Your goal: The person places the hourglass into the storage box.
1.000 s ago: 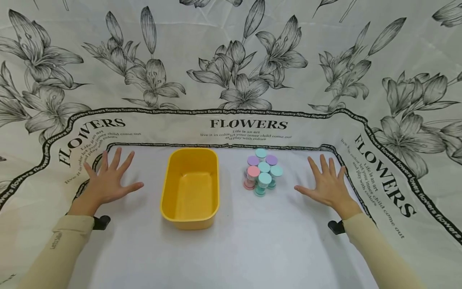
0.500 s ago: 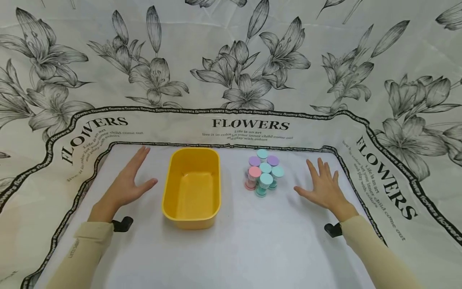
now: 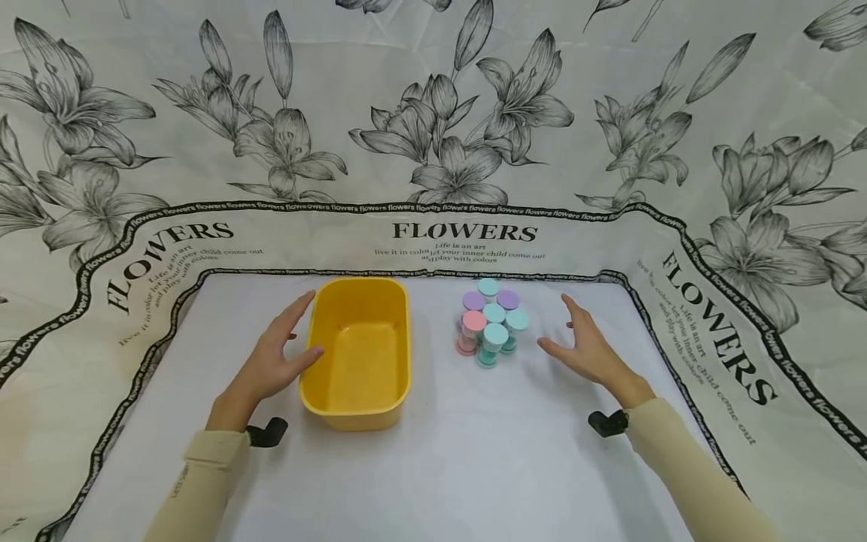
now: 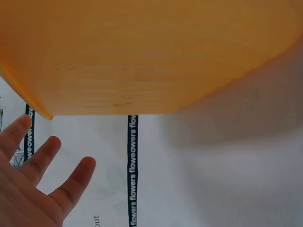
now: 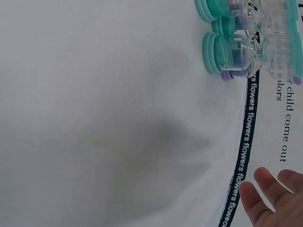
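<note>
A yellow rectangular tub (image 3: pixel 372 418) stands on the white table left of centre. My left hand (image 3: pixel 271 361) is at its left side, fingers spread and thumb tip overlapping the rim; in the left wrist view the fingers (image 4: pixel 73 184) are beside the tub's wall (image 4: pixel 142 56). Right of the tub, several small sand timers (image 3: pixel 495 336) stand upright in a tight cluster, with teal, purple and pink caps. Their clear waisted bodies (image 5: pixel 241 52) show in the right wrist view. My right hand (image 3: pixel 592 350) hovers to their right, fingers relaxed, holding nothing.
The white tabletop (image 3: pixel 460 459) is bordered by a dark printed band and cloth lettered FLOWERS (image 3: pixel 464 232). Behind it rises a backdrop with line-drawn lilies (image 3: pixel 460 165). A small black device (image 3: pixel 267 433) is at the left wrist, another black device (image 3: pixel 607 423) at the right.
My left hand has moved right from the table's left edge to the tub's left rim. My right hand has shifted slightly left, its fingers drawn closer together. Tub and sand timers stay put.
</note>
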Tool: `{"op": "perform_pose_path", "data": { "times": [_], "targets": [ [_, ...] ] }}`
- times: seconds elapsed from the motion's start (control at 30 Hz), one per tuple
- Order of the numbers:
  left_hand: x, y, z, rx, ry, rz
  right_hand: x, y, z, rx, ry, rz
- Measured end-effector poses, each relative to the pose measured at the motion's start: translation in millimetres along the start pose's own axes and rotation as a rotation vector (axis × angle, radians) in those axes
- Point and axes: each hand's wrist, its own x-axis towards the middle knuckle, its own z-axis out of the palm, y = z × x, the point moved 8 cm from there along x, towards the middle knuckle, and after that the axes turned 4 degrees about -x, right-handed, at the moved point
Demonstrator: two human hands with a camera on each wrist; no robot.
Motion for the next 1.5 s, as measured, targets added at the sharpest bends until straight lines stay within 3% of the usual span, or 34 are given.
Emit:
{"op": "perform_pose_path", "data": {
  "times": [0.27, 0.5, 0.6, 0.77, 1.03, 1.3, 1.5],
  "targets": [
    [-0.3, -2.3, 0.5, -0.034, 0.065, -0.017, 10, -8, 17.1, 0.125, 0.028, 0.009],
    [1.5, 1.1, 3.1, -0.086, 0.071, -0.012, 15, -14, 28.3, 0.201, 0.025, 0.014],
    [0.9, -0.5, 4.1, -0.105, 0.070, -0.045, 19, -18, 30.0, 0.212, 0.022, 0.006],
    [-0.7, -4.0, 8.1, -0.119, 0.069, -0.089, 23, -26, 30.4, 0.215, 0.026, -0.012],
    [1.2, -1.7, 16.9, -0.174, 0.049, -0.060, 26, -35, 29.8, 0.206, 0.046, -0.044],
    [2.6, -3.3, 21.6, -0.155, 0.009, -0.023, 22, -36, 31.4, 0.169, 0.035, -0.033],
    [2.8, -8.5, 22.6, -0.143, -0.001, -0.032, 25, -39, 31.7, 0.140, 0.021, -0.038]
  ]
}}
